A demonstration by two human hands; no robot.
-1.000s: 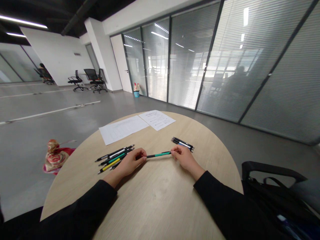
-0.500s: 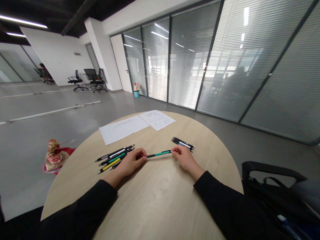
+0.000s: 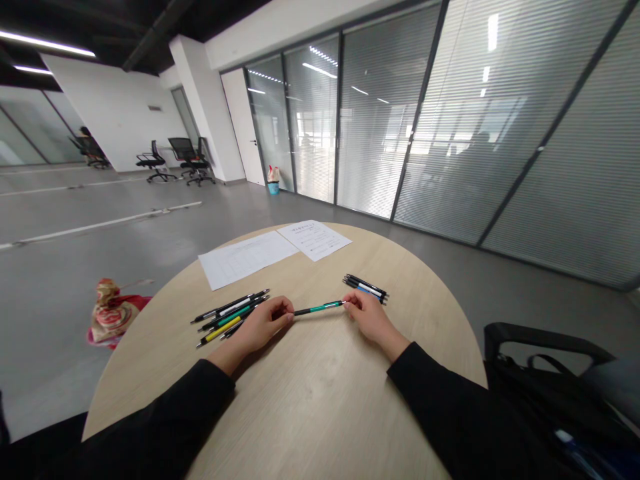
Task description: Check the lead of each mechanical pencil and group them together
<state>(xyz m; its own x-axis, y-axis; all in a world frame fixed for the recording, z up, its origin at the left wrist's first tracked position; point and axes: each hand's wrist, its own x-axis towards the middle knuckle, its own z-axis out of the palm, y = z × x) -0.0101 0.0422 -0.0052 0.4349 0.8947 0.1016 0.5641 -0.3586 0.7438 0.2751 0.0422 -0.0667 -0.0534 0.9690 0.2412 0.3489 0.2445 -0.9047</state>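
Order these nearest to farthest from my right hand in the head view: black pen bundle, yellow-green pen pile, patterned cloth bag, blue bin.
1. Black-and-white pen bundle, just beyond the right hand.
2. Yellow-and-green pen pile, left on the wooden table.
3. Patterned red cloth bag, on the floor, left of the table.
4. Small blue bin, by the far glass wall.

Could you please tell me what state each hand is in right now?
Left hand: closed, pinching one end of the green-and-black pen.
Right hand: closed, pinching its other end.

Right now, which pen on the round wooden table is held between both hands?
The teal-and-black pen, pinched between left hand and right hand, unlike the two pen bunches lying nearby.
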